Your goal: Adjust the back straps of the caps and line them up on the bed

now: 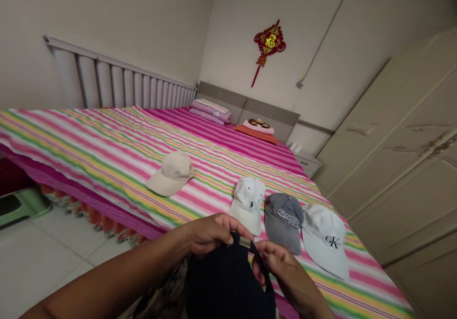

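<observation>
A black baseball cap [221,281] is held close in front of me at the bottom, with its back strap and metal buckle [245,242] uppermost. My left hand [212,233] pinches the strap's left side beside the buckle. On the other side, my right hand [273,257] grips the strap, some fingers passing through the cap's rear opening. Just beyond lie a white cap [249,197] with a small dark emblem, a grey cap [284,216] with white lettering, and another white cap [324,238] marked CK. A beige cap [173,172] rests apart to the left.
A striped sheet [107,152] covers the bed. Folded purple bedding [211,111] and a pink-and-orange stack [257,127] lie near the headboard [250,107]. A radiator [121,78] lines the left wall; a wardrobe [400,166] stands right. A green stool [32,205] sits at the floor's left.
</observation>
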Demonstrator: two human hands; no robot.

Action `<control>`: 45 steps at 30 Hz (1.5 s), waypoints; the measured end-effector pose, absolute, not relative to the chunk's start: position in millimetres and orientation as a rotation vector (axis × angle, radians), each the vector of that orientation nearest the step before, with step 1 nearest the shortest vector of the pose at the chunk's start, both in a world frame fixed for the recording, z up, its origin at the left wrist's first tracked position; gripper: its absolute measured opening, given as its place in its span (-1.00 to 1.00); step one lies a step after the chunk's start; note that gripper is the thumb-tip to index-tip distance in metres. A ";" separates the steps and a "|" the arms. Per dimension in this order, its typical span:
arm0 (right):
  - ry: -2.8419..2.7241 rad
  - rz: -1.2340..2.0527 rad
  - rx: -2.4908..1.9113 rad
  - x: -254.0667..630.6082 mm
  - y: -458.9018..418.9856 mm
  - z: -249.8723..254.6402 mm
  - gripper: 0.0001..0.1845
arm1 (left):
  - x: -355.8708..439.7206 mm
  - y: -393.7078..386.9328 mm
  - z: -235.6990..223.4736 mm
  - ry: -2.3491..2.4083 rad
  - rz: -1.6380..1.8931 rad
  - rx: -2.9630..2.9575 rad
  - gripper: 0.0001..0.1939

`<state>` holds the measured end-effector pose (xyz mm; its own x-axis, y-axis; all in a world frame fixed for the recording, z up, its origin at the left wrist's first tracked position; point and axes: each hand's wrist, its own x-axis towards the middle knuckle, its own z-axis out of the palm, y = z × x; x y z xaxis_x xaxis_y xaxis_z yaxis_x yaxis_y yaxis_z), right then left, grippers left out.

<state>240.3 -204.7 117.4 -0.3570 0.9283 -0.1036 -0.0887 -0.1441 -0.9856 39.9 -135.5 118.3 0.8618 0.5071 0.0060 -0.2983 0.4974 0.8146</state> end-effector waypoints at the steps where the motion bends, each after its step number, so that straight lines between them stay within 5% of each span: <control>1: -1.321 1.606 -1.062 233.1 -204.1 116.9 -0.63 | 40.4 -136.9 118.3 0.228 0.495 0.915 -0.60; 25: -1.266 1.274 -1.124 217.4 -205.9 118.4 -0.65 | 56.2 -148.8 110.9 0.388 0.613 0.769 -0.81; 36: -0.671 1.262 -0.776 236.2 -199.7 119.3 -0.78 | 43.5 -132.3 107.4 0.201 0.695 0.718 -0.93; 41: -0.817 1.592 -0.883 242.9 -206.7 92.5 -0.54 | 42.6 -131.6 108.0 0.200 0.756 0.697 -0.90; 45: -0.912 1.781 -0.826 235.1 -218.1 73.6 -0.70 | 40.8 -127.2 108.2 0.259 0.780 0.662 -0.92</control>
<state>235.1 -218.1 73.6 -0.3324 0.9327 -0.1401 -0.4312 -0.2824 -0.8569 40.8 -127.2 108.2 0.6927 0.7209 0.0219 -0.5648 0.5234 0.6379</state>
